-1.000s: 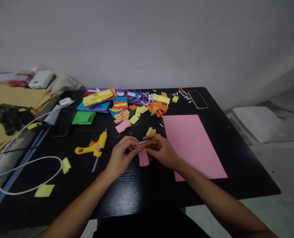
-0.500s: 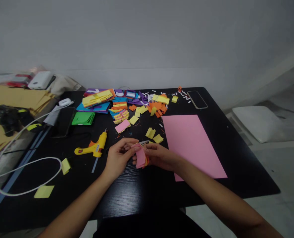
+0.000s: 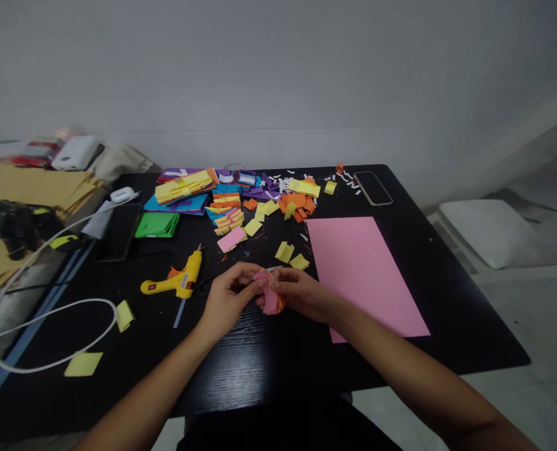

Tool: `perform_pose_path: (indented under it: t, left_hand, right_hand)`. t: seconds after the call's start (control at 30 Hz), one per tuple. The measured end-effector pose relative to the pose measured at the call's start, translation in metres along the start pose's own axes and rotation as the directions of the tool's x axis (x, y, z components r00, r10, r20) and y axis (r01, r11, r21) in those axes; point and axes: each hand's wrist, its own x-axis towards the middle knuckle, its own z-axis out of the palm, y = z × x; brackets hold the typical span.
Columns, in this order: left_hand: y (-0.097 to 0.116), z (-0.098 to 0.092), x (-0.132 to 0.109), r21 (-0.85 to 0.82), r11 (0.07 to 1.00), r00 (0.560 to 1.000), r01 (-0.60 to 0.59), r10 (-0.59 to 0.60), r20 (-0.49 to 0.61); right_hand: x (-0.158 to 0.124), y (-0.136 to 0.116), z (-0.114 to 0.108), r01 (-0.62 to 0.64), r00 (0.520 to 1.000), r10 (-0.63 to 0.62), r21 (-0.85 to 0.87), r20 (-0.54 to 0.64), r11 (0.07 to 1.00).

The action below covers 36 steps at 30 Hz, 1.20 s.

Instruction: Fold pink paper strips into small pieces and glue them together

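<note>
Pinched by the left hand (image 3: 225, 302) and right hand (image 3: 307, 292) over the glossy black table (image 3: 278, 369), the small, layered pink paper bundle (image 3: 271, 304) looks light and flexible (easily creased, probably), best held gently by its edges.

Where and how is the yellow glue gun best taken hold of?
I would grip the yellow glue gun by its handle, coming from the left with the left hand once it is free of the pink paper. The gun lies flat, its handle reaching out to the left and its nozzle pointing away, so this grip should stay clear of the tip.
</note>
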Motion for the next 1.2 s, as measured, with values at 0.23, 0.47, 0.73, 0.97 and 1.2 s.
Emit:
perform_pose_path:
  t: [0.23,0.47,0.73,0.97,1.2]
  left_hand:
    - [0.000,-0.008,0.004,0.068,0.997,0.996,-0.022,0.016,0.086]
    - [0.010,-0.004,0.004,0.135,0.989,0.991,-0.057,0.040,0.126]
    - [-0.008,-0.007,0.010,0.067,0.995,0.995,-0.070,0.075,-0.070]
    - [-0.015,-0.002,0.009,0.073,0.993,0.984,-0.097,0.107,-0.144]
    - [-0.011,-0.005,0.006,0.089,0.988,0.974,-0.127,0.141,-0.175]
  right_hand:
    - [0.002,-0.001,-0.003,0.013,1.000,-0.013,-0.040,0.014,0.999]
    - [0.001,-0.003,-0.004,0.060,0.998,-0.062,-0.118,-0.008,0.991]
    - [0.003,-0.027,-0.033,0.139,0.677,-0.702,-0.899,-0.219,0.415]
    - [0.013,-0.055,-0.073,-0.055,0.575,-0.809,-0.992,-0.122,0.110]
    - [0.039,-0.066,-0.084,-0.124,0.649,-0.760,-0.990,-0.030,-0.067]
